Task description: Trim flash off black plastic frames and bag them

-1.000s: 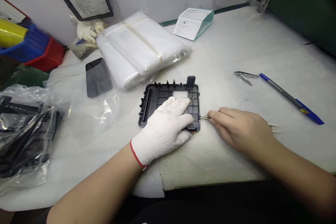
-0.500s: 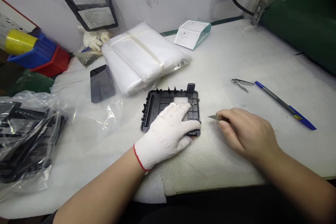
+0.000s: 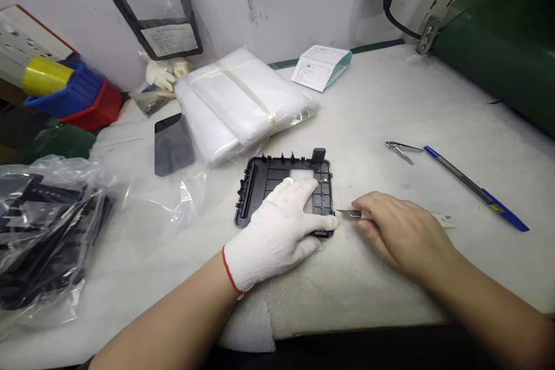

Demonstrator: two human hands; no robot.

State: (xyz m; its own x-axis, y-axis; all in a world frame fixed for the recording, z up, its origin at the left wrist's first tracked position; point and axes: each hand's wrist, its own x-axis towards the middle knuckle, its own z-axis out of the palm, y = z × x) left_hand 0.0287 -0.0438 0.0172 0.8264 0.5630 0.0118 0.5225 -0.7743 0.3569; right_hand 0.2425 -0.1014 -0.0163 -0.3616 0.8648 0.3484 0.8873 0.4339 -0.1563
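Black plastic frame (image 3: pixel 264 185) lies flat on the foam-covered surface (image 3: pixel 347 277), pinned by the gloved left hand (image 3: pixel 280 231) while the right hand (image 3: pixel 401 231) grips a small blade (image 3: pixel 347 213), best kept shallow along the edge.

Bright, even overhead light, soft shadows, glare on the plastic bags (image 3: pixel 47 225), wide-angle bending at the edges.

Was at a factory assembly bench. Foam sheet (image 3: pixel 390 98) covered the worktop, stacked parts bins (image 3: pixel 73 98) on my left, a bag of black molded parts (image 3: pixel 43 231), a banded bundle of poly bags (image 3: pixel 243 98), work-instruction sheet (image 3: pixel 151 6) on the wall, green conveyor (image 3: pixel 498 29) on my right.
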